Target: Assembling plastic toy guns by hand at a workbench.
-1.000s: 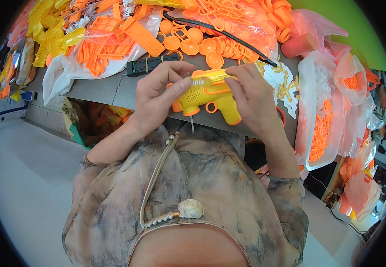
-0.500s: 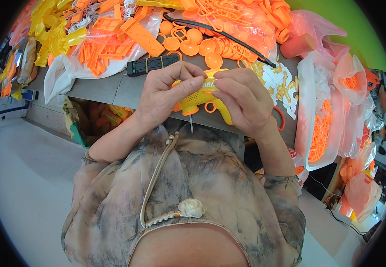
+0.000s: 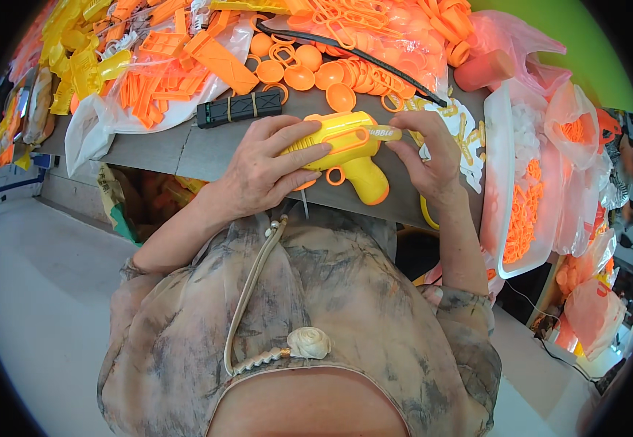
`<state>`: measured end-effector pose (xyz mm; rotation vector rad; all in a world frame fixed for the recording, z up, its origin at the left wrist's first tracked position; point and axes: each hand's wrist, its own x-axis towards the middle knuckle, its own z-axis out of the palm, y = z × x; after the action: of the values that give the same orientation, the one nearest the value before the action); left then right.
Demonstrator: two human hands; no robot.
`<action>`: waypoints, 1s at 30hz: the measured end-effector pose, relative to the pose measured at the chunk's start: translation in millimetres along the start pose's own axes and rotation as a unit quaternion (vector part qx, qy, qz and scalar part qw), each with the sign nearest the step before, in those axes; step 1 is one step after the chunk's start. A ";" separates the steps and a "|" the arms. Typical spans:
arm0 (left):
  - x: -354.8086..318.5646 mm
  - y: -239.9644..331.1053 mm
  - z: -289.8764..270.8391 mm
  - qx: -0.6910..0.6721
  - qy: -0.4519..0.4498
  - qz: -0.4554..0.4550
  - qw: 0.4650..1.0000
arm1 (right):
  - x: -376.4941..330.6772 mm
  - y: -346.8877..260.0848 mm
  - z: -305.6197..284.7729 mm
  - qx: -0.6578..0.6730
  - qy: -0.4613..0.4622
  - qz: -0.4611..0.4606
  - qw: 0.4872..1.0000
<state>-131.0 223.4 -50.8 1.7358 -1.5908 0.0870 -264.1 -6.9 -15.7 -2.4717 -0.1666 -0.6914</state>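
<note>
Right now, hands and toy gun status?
Left hand gripping yellow toy gun. Right hand pinching yellow printed strip at the gun's upper right end. Black banded block beyond left hand.

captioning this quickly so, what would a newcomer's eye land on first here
The eye probably lands on the yellow and orange toy gun at the centre, with the left hand on its left end and the right hand pinching a yellow label at its right end. Next would likely come the heaped orange parts along the far side of the grey table and the white tub on the right.
</note>
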 end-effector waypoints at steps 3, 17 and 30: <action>-1.3 -1.8 0.9 -0.004 0.001 0.006 1.000 | 0.6 -2.5 7.1 0.038 -0.013 0.023 0.999; -1.2 -8.2 -3.2 -0.032 -0.027 0.023 0.999 | 4.7 -3.7 20.8 0.118 -0.059 0.055 0.990; 7.5 -4.7 -10.3 0.020 -0.077 0.046 0.996 | -12.6 -7.8 34.8 0.155 -0.007 0.084 0.984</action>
<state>-120.8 222.8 -41.8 1.7348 -1.7927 0.0320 -261.6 19.1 -43.0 -2.1642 -0.0631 -0.5322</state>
